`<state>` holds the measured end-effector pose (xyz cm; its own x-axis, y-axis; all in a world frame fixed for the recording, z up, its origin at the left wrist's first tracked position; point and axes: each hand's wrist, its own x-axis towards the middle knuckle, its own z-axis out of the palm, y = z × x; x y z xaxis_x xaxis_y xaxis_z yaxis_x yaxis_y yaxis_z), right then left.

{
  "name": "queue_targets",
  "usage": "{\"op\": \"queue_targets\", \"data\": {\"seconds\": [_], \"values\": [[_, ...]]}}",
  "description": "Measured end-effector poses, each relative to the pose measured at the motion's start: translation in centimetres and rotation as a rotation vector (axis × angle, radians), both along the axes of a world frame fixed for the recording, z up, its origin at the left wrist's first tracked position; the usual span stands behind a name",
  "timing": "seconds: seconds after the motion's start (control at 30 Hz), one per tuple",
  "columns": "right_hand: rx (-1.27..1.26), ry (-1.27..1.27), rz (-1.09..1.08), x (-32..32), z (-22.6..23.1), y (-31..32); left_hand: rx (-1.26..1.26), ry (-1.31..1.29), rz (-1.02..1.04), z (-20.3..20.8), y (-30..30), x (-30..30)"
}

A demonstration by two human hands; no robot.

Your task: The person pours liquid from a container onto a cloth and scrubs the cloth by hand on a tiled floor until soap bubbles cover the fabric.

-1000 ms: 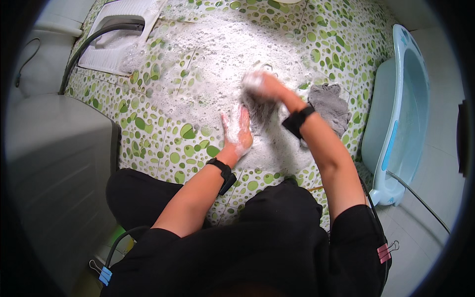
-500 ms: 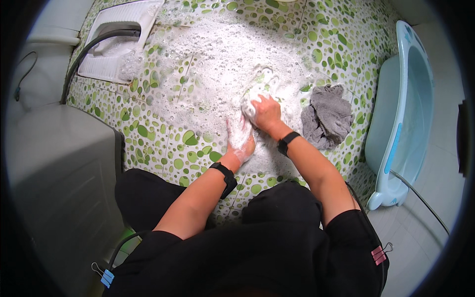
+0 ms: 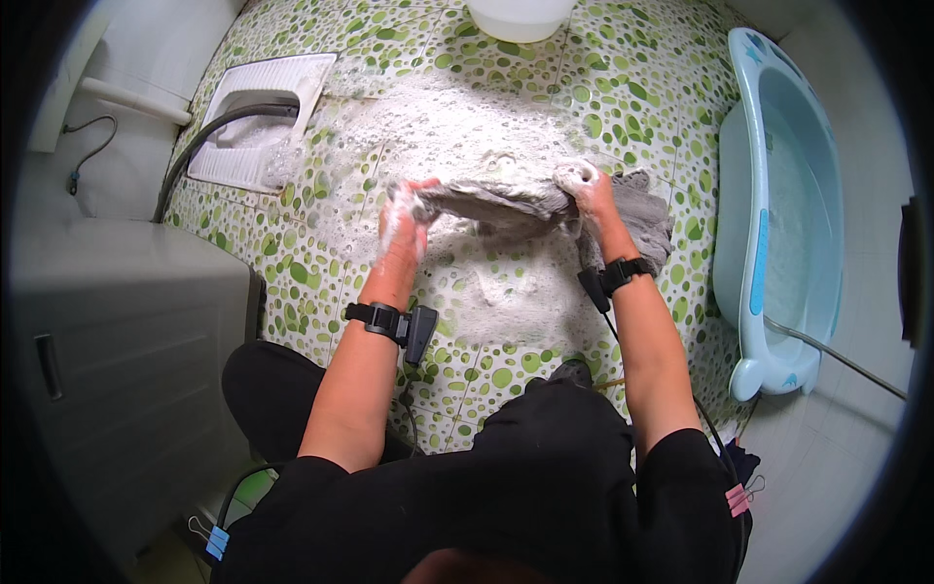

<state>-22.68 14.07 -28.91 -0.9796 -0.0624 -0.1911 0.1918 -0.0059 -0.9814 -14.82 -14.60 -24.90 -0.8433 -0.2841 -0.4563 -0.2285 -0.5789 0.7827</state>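
Note:
A wet grey cloth [image 3: 496, 201], streaked with white suds, is stretched sideways between my two hands above the foamy floor. My left hand [image 3: 404, 224] is closed round its left end, foam on the fingers. My right hand [image 3: 590, 198] grips the cloth's right part, its knuckles coated with suds. More grey fabric [image 3: 644, 219] lies bunched behind and beside my right wrist; I cannot tell whether it is the same piece. Black bands with small boxes sit on both wrists.
Foam [image 3: 428, 127] spreads over the green-spotted tile floor [image 3: 613, 117]. A white squat toilet [image 3: 229, 165] with a dark hose [image 3: 243, 113] is at far left, a grey appliance [image 3: 136, 331] nearer. A light-blue tub [image 3: 739, 224] holding water stands right; a white bucket [image 3: 520, 24] is at the back.
My hands were together in the foam, the right one pressing a sudsy bundle. They have moved apart, with grey cloth now drawn out between them. The view has shifted, showing more of the bucket.

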Motion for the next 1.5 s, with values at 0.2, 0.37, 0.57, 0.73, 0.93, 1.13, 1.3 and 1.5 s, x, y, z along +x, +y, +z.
{"op": "queue_targets", "data": {"seconds": [0.2,0.37,0.57,0.73,0.93,1.13,1.3,1.5], "values": [[0.426,0.481,0.065,3.1,6.0,3.1,-0.045,0.216,0.050,5.0,2.0,-0.8],[0.813,0.223,0.426,7.3,4.0,5.4,-0.607,-0.452,-0.233,-2.4,0.9,3.5],[1.104,0.304,0.153,4.9,0.7,3.8,-1.377,-0.159,-0.290,-8.5,3.2,8.8],[1.255,-0.016,0.646,3.6,0.7,-4.1,-1.709,-0.211,-0.559,-6.2,5.2,8.3],[0.098,-0.151,0.281,3.6,2.6,-6.4,-1.624,-0.249,-0.513,-12.5,3.3,10.3],[1.010,0.075,-0.067,-2.3,-0.3,4.5,-1.284,-0.306,-0.488,-9.4,3.5,7.8],[1.410,-0.012,0.064,-0.8,2.1,1.7,-1.471,-0.184,-0.292,-8.6,3.6,7.6],[1.314,0.109,0.538,3.2,-0.8,-7.4,-1.531,-0.245,-0.699,-6.9,8.0,7.4]]}}
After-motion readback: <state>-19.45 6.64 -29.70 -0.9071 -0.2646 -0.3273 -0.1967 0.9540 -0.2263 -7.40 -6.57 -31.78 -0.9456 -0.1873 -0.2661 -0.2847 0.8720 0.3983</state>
